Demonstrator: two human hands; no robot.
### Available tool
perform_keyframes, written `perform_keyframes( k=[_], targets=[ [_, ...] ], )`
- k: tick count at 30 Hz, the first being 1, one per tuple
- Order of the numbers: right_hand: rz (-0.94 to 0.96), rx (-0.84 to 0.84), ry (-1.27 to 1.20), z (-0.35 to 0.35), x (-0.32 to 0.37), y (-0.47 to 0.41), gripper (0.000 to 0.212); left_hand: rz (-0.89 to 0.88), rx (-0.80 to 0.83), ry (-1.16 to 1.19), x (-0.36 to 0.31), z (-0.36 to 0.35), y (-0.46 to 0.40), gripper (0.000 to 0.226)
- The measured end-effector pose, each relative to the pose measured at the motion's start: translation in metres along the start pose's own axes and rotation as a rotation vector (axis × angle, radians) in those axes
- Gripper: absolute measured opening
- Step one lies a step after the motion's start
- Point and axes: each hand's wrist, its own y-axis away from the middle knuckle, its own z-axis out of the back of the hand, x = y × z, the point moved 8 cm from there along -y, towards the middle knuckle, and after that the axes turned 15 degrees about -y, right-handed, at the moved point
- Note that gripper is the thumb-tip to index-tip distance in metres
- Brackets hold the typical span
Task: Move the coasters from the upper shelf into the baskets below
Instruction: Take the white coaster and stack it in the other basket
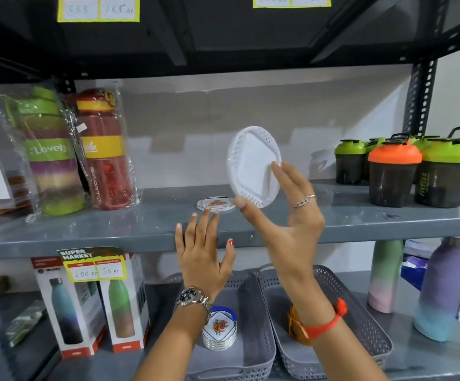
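Note:
My right hand holds a round white perforated coaster tilted upright above the upper shelf, pinched between thumb and fingers. A flat white coaster with an orange flower print lies on the shelf just behind my left hand, whose fingers are spread with the tips near its front edge, holding nothing. Below stand two grey woven baskets. The left basket holds a stack of flower-print coasters. In the right basket an orange item is partly hidden by my wrist.
Wrapped bottles stand at the shelf's left, shaker bottles with green and orange lids at its right. Boxed bottles and pastel bottles flank the baskets on the lower shelf. A black shelf hangs overhead.

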Motion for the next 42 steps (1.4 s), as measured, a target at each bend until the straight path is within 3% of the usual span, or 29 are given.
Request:
perform_keyframes(
  k=[3, 7, 10, 13, 20, 26, 34, 39, 42],
  targets=[
    [-0.433, 0.031, -0.6, -0.012, -0.024, 0.005, 0.053, -0.001, 0.019, -0.022, 0.0, -0.002, 0.0, 0.055],
    [-0.831, 0.037, -1.161, -0.031, -0.032, 0.019, 0.08, 0.006, 0.031, -0.034, 0.0, -0.003, -0.001, 0.056],
    [-0.943, 0.023, -1.383, -0.037, -0.027, 0.024, 0.064, -0.008, 0.014, -0.044, -0.001, -0.002, -0.001, 0.056],
    [-0.965, 0.028, -1.517, -0.038, -0.021, 0.025, 0.062, -0.017, -0.004, -0.05, -0.002, 0.0, -0.001, 0.058],
    [-1.004, 0.054, -1.509, -0.032, -0.019, 0.035, 0.057, -0.022, -0.033, -0.033, -0.003, 0.003, 0.0, 0.059],
    [-1.163, 0.003, -1.433, -0.009, -0.058, 0.092, 0.059, -0.049, 0.032, -0.085, -0.002, 0.002, 0.003, 0.062],
    [-1.624, -0.324, -1.07, 0.031, -0.147, 0.207, 0.053, -0.161, 0.023, -0.12, 0.003, -0.003, 0.007, 0.055],
    [-1.845, -0.53, -0.826, 0.023, -0.201, 0.253, 0.043, -0.136, -0.026, -0.131, 0.004, -0.009, 0.006, 0.054],
    [-1.961, -0.656, -0.802, 0.007, -0.227, 0.275, 0.042, -0.129, -0.055, -0.157, 0.006, -0.013, 0.008, 0.054]
  ],
)
